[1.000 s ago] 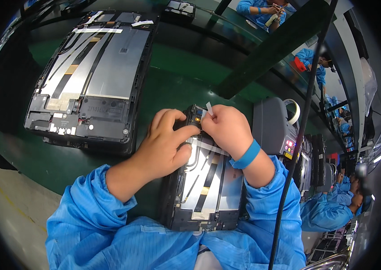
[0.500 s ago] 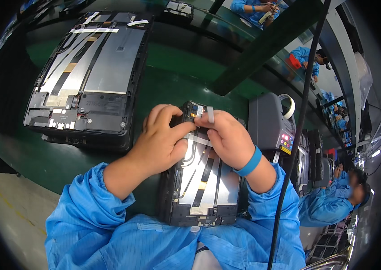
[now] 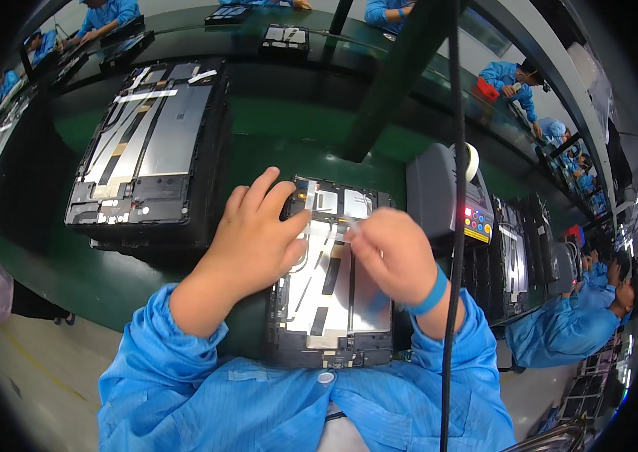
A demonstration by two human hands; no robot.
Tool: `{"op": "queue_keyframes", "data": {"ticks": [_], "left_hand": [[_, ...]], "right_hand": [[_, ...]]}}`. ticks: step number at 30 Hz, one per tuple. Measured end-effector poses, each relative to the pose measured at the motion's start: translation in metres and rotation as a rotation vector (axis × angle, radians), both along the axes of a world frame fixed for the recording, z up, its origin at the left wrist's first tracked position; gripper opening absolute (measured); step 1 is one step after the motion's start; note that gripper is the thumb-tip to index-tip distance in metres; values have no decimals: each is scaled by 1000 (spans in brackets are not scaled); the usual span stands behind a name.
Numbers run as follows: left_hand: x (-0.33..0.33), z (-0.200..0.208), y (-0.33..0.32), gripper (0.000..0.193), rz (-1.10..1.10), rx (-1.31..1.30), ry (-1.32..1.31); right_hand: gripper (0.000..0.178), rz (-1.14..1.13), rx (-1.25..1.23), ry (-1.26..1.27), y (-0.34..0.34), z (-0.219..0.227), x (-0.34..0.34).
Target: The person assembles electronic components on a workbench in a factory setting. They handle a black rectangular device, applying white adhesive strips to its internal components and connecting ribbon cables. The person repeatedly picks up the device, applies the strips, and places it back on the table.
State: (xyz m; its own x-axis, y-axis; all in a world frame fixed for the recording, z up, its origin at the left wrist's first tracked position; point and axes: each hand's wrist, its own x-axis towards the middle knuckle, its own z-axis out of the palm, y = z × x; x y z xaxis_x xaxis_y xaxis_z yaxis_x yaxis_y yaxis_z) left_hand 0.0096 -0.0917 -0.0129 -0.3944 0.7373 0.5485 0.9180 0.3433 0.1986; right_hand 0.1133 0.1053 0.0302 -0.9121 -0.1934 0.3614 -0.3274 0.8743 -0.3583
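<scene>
An opened tablet chassis [image 3: 330, 301] with a silver inner plate lies face down on the green bench just in front of me. My left hand [image 3: 255, 241] rests on its upper left corner, thumb pressing the top edge. My right hand [image 3: 390, 252] pinches a small pale strip [image 3: 349, 221] over the upper middle of the chassis. Both sleeves are blue; a blue band circles my right wrist [image 3: 428, 290].
A second, larger opened chassis [image 3: 146, 151] sits on a black tray to the left. A grey machine with coloured buttons [image 3: 447, 200] stands at the right, with a tape roll on top. A black cable [image 3: 454, 226] hangs down. Other people in blue work along the bench.
My right hand has slid down from the chassis' top edge toward its upper middle. The left hand stays on the upper left corner.
</scene>
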Motion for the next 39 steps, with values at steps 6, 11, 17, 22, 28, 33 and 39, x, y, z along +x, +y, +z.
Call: {"op": "queue_keyframes", "data": {"ticks": [6,11,17,22,28,33,39], "left_hand": [[50,21,0,22,-398,219,-364],[63,32,23,14,-420,282,-268],[55,51,58,12,-442,108,-365],[34,49,105,27,-202,5,-329],[21,28,115,24,-164,-231,-149],[20,21,105,24,-168,-193,-207],[19,20,99,25,-178,-198,-59]], "right_hand": [[9,142,-113,-37,-15,-3,54],[14,-179,-363,-60,-6,-2,77],[6,-134,-403,137,25,-12,85],[7,-456,-1019,-22,45,-21,71],[31,-361,-831,57,55,-59,26],[36,-289,-470,89,58,-59,23],[40,-204,-292,208,60,-61,30]]}}
